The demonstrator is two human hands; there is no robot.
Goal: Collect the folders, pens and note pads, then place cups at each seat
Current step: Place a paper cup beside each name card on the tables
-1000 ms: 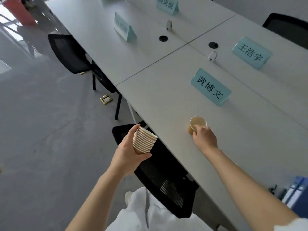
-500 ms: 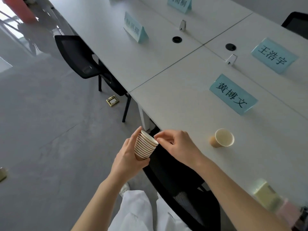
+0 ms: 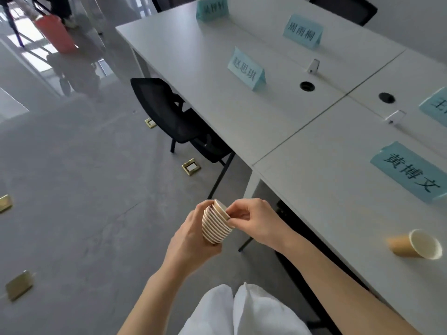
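My left hand (image 3: pixel 191 235) holds a stack of paper cups (image 3: pixel 216 226) over the floor, just off the table's near edge. My right hand (image 3: pixel 254 220) pinches the rim of the top cup of that stack with thumb and forefinger. One single paper cup (image 3: pixel 416 244) stands on the white table (image 3: pixel 326 170) at the right, in front of the blue name card (image 3: pixel 408 171). No folders, pens or note pads are in view.
More blue name cards (image 3: pixel 245 68) (image 3: pixel 302 31) stand further along the table. A black chair (image 3: pixel 169 112) is pushed to the table edge at the far seat; another dark chair (image 3: pixel 297 238) is under my right arm. Brass floor boxes (image 3: pixel 191 166) dot the grey floor.
My right hand left the single cup on the table and came back to the stack, now pinching the top cup's rim. My view has shifted left along the table.
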